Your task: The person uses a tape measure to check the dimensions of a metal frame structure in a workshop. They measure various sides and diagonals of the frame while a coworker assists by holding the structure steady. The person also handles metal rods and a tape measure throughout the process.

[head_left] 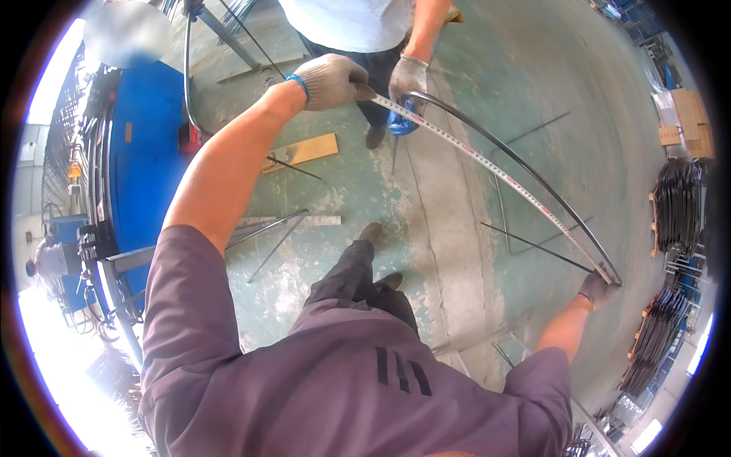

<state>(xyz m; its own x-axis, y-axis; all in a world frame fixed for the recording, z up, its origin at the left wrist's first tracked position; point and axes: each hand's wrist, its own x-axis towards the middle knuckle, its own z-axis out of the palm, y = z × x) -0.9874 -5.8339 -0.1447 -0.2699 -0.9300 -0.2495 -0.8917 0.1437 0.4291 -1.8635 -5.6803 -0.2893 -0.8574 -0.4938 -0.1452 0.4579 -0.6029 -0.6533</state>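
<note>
Holding tape (466, 148) to tube (518, 157) end over floor (548, 84), hands (329, 81) apart.

Tape (495, 168) stretched along bowed bar (503, 147)
White with red marks, the tape runs inside the glossy black bar's curve, converging at its right-hand end.

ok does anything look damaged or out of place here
The green floor paint looks damaged: it is patchy and scuffed, with pale marks showing. A yellowish board sits at a slant, ahead and left of the person's feet, perhaps out of place. The tape measure and black tube show no obvious damage.
</note>
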